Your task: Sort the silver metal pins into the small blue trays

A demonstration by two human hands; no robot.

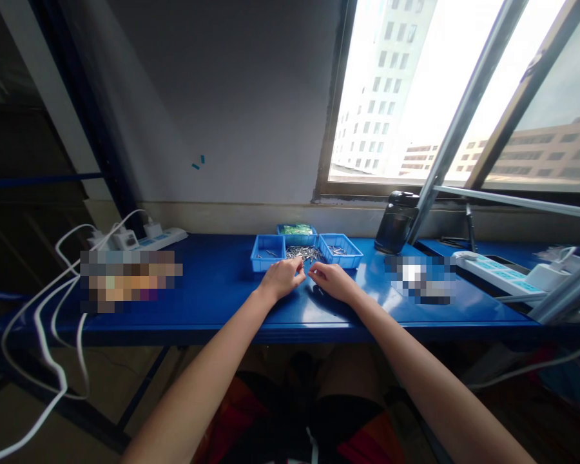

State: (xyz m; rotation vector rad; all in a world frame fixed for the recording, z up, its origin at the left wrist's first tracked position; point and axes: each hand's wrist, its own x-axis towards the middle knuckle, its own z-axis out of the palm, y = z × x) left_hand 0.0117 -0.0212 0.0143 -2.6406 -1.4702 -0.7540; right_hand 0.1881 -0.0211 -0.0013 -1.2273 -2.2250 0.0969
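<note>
My left hand is closed in a pinch just in front of a loose pile of small metal pieces, perhaps screws. Facing it across a small gap, my right hand also has its fingers pressed together. What either hand holds, if anything, is too small to make out. A blue plastic bin beyond my left hand has a few thin pieces in it. Behind my right hand, another blue bin contains more small metal pieces. Green packets fill a third blue bin at the back.
The blue table stands against a wall and window. A black bottle-like container is at the back right. White power strips lie at the left and right, with white cables hanging over the left side. Two blurred patches cover other items.
</note>
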